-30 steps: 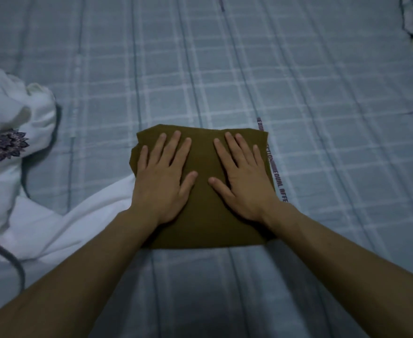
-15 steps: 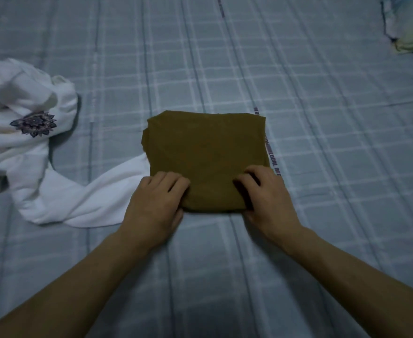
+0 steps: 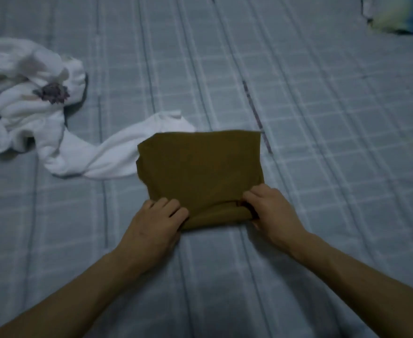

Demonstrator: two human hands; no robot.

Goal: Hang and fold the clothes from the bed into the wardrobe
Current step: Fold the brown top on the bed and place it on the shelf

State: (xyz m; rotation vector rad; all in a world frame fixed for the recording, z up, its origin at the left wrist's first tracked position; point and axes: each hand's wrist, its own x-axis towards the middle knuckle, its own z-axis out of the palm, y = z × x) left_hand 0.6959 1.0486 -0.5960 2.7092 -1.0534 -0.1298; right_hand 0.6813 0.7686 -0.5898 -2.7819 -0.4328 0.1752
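Note:
A folded olive-brown garment [image 3: 200, 164] lies as a neat square on the bed, in the middle of the head view. My left hand [image 3: 155, 225] grips its near left corner with curled fingers. My right hand [image 3: 271, 213] grips the near right corner, fingers curled over the top and thumb tucked under the edge. A crumpled white garment [image 3: 29, 98] with a dark flower print lies at the left, one white sleeve reaching to the brown garment's far left corner.
The bed is covered by a grey-blue checked sheet [image 3: 322, 142] that fills the view. A pillow or cloth with yellow and blue colours [image 3: 400, 18] sits at the far right corner.
Both hands slid back from lying flat on top of the brown garment to its near edge and curled round the near corners. The view shifted, so the garment sits lower in frame.

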